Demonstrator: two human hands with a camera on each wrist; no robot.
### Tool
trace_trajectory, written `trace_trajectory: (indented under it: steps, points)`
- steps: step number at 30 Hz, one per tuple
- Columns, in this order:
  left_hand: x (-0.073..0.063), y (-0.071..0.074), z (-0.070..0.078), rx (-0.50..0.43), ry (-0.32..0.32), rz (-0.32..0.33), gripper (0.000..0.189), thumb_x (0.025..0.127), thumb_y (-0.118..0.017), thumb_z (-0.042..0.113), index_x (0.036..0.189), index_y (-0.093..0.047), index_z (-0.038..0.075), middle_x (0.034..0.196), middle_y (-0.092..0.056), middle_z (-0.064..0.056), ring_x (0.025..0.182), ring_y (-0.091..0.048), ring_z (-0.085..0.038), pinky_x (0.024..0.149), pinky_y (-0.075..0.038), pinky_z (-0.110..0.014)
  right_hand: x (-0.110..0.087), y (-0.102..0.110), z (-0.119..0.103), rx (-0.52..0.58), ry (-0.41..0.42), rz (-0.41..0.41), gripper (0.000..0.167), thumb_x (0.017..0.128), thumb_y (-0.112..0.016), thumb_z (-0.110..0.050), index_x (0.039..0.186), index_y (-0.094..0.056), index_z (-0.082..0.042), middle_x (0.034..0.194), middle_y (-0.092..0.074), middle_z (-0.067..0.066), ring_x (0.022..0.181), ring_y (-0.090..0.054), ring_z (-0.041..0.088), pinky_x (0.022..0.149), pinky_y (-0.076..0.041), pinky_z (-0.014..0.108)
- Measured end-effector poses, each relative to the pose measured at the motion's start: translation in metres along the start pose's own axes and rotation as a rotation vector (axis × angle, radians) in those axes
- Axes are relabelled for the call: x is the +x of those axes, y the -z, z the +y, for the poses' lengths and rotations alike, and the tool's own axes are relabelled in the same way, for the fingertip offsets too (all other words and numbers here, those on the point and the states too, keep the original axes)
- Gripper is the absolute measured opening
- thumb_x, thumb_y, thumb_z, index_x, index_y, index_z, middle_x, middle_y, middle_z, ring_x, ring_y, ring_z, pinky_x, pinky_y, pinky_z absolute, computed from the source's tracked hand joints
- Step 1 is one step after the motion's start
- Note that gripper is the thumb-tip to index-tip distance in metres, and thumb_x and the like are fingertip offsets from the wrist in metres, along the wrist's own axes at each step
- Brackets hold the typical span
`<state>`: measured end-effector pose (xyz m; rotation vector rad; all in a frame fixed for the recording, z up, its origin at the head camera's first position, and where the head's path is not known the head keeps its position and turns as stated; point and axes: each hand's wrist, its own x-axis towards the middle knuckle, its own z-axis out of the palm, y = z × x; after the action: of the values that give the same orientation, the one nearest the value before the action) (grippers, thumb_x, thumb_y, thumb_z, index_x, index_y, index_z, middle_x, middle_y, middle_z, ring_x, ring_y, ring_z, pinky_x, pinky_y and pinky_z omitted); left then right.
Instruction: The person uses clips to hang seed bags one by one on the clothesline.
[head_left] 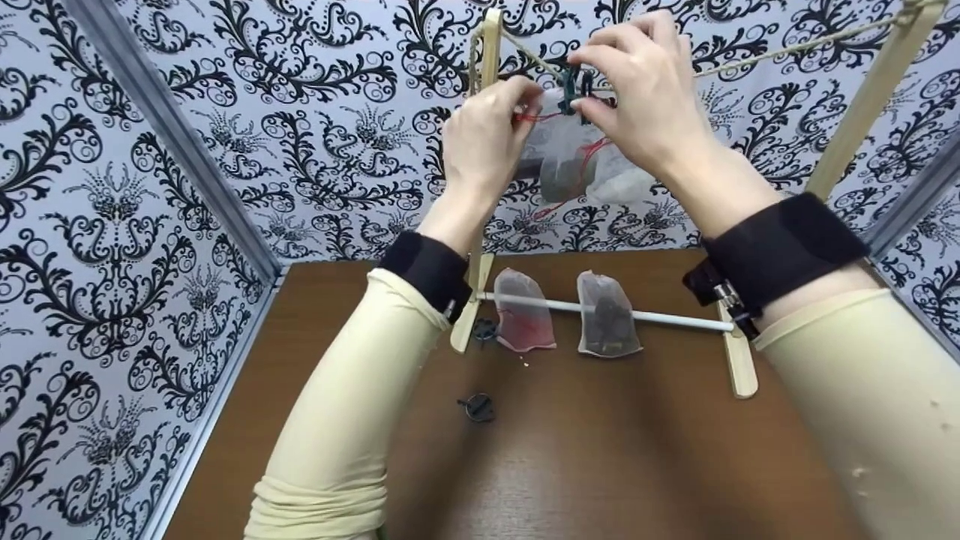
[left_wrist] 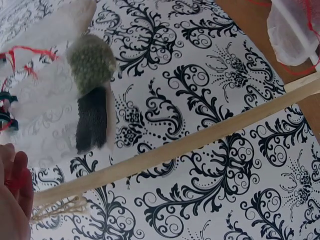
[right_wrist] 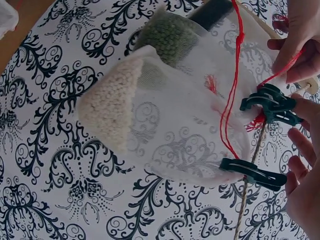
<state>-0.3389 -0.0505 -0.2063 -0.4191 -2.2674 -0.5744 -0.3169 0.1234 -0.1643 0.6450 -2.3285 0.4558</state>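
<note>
In the head view my left hand (head_left: pixel 487 135) pinches a red drawstring (head_left: pixel 547 117). My right hand (head_left: pixel 645 97) pinches a dark green clothespin (right_wrist: pixel 275 102) on the rope (right_wrist: pixel 243 200); another green clothespin (right_wrist: pixel 255 174) sits further along it. Sheer mesh bags hang beneath the rope. White beans fill the end of one bag (right_wrist: pixel 112 102), green pea-like grains show in another bag (left_wrist: pixel 92 62), and something black lies in a bag (left_wrist: pixel 92 120) beside it. In the left wrist view only part of my left hand (left_wrist: pixel 15 200) shows.
A wooden post (head_left: pixel 491 52) on the left and another post (head_left: pixel 870 105) on the right carry the rope. Below, a white rod (head_left: pixel 675 320) joins their feet. Two mesh bags, one reddish (head_left: pixel 525 315), one dark (head_left: pixel 609 319), and a small black object (head_left: pixel 478 407) lie on the brown table (head_left: pixel 570 465).
</note>
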Motion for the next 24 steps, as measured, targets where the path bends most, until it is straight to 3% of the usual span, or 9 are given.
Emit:
trace_trajectory:
  steps: [5, 8, 12, 16, 20, 24]
  points:
    - [-0.019, -0.005, 0.000, -0.022, -0.014, 0.015, 0.038, 0.093, -0.065, 0.019, 0.131, -0.059, 0.019, 0.132, -0.065, 0.002, 0.097, -0.069, -0.014, 0.069, -0.057, -0.023, -0.012, -0.004, 0.003, 0.026, 0.024, 0.057, 0.040, 0.094, -0.067, -0.026, 0.131, -0.064, -0.012, 0.137, -0.059, 0.011, 0.129, -0.041, 0.032, 0.109, -0.030, 0.048]
    - [-0.033, -0.007, -0.001, -0.045, -0.045, 0.079, 0.047, 0.089, -0.065, 0.017, 0.135, -0.054, 0.016, 0.139, -0.058, -0.003, 0.115, -0.062, -0.017, 0.085, -0.055, -0.022, -0.022, -0.008, 0.003, 0.031, 0.059, 0.131, 0.035, 0.095, -0.064, -0.023, 0.127, -0.065, -0.008, 0.134, -0.060, 0.014, 0.125, -0.044, 0.033, 0.105, -0.032, 0.045]
    - [-0.056, -0.005, -0.004, -0.082, -0.103, 0.177, 0.045, 0.086, -0.065, 0.013, 0.130, -0.057, 0.010, 0.137, -0.058, -0.008, 0.130, -0.054, -0.021, 0.114, -0.038, -0.022, -0.040, -0.019, 0.005, 0.074, 0.182, 0.270, 0.022, 0.093, -0.062, -0.011, 0.113, -0.068, -0.002, 0.121, -0.064, 0.018, 0.114, -0.049, 0.035, 0.098, -0.033, 0.043]
    - [-0.082, 0.004, -0.005, -0.142, -0.120, 0.207, 0.035, 0.085, -0.066, 0.011, 0.120, -0.063, 0.009, 0.130, -0.062, -0.009, 0.126, -0.056, -0.023, 0.115, -0.037, -0.025, -0.068, -0.036, 0.009, 0.123, 0.329, 0.371, 0.015, 0.086, -0.061, 0.000, 0.099, -0.069, 0.000, 0.106, -0.067, 0.018, 0.105, -0.054, 0.036, 0.097, -0.036, 0.049]
    - [-0.111, 0.009, -0.008, -0.189, -0.110, 0.098, 0.025, 0.088, -0.066, 0.010, 0.112, -0.066, 0.010, 0.120, -0.067, -0.006, 0.116, -0.062, -0.022, 0.105, -0.047, -0.028, -0.101, -0.056, 0.020, 0.105, 0.373, 0.317, 0.015, 0.084, -0.063, -0.001, 0.097, -0.069, 0.000, 0.102, -0.068, 0.017, 0.101, -0.056, 0.036, 0.089, -0.039, 0.051]
    - [-0.144, 0.010, -0.016, -0.187, -0.041, -0.099, 0.018, 0.091, -0.066, 0.014, 0.109, -0.069, 0.015, 0.109, -0.071, -0.001, 0.100, -0.067, -0.019, 0.086, -0.056, -0.030, -0.138, -0.078, 0.033, 0.064, 0.288, 0.125, 0.017, 0.087, -0.064, -0.005, 0.103, -0.068, -0.001, 0.104, -0.069, 0.017, 0.100, -0.058, 0.036, 0.087, -0.042, 0.051]
